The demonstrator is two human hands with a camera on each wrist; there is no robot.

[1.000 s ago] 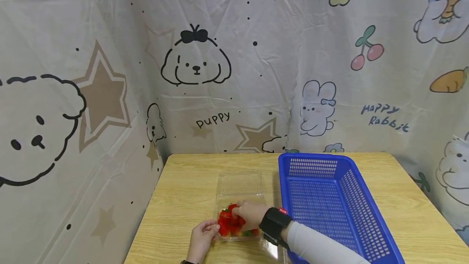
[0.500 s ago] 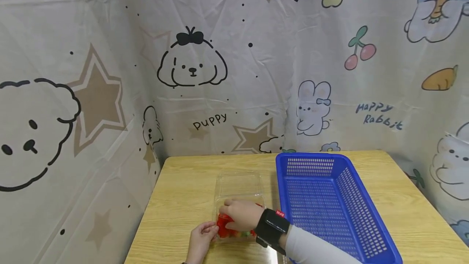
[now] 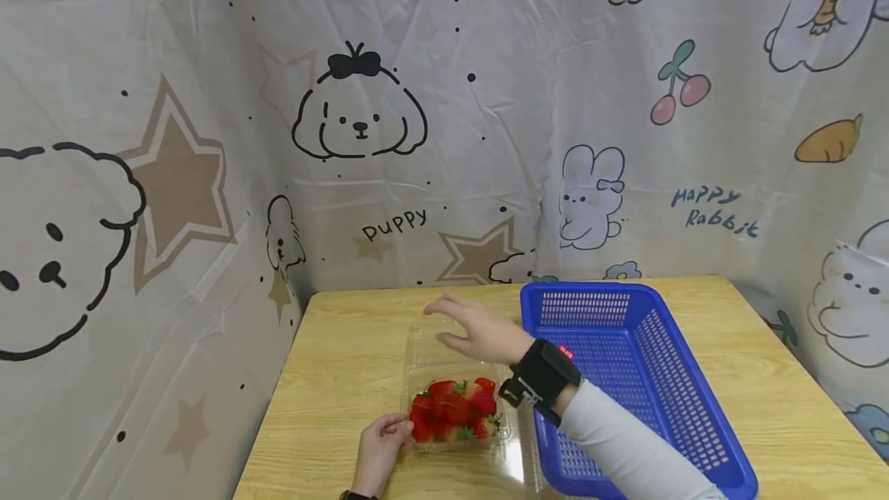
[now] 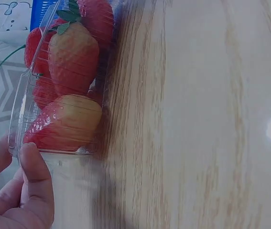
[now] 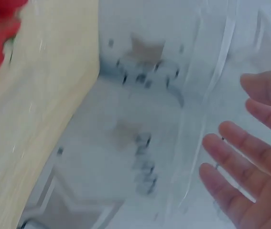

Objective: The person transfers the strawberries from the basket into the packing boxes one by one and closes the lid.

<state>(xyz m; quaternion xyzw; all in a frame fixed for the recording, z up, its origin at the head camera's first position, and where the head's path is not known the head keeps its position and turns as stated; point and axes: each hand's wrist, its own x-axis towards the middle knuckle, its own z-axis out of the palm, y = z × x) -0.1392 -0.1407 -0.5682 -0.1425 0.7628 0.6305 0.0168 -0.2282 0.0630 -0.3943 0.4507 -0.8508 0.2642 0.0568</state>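
Observation:
A clear plastic clamshell box (image 3: 458, 446) stands on the table with its transparent lid (image 3: 425, 346) folded back, away from the person. Heaped inside are several red strawberries (image 3: 451, 407), some with pale tips and green leaves, as the left wrist view shows. At the near left corner, my left hand (image 3: 378, 444) pinches the box's rim (image 4: 18, 114) between thumb and fingers. My right hand (image 3: 486, 332) hovers over the lid, its fingers (image 5: 231, 148) spread and apart, holding nothing. It wears a black wrist strap.
To the right of the box stands a blue plastic basket (image 3: 531, 376) with perforated walls. The wooden table (image 3: 333, 361) reaches back to a printed curtain (image 3: 375, 191), which also hangs along the left side.
My right hand has risen from the strawberries and moved away over the lid, its fingers opening out. The strawberries are uncovered now. My left hand stays at the box's corner.

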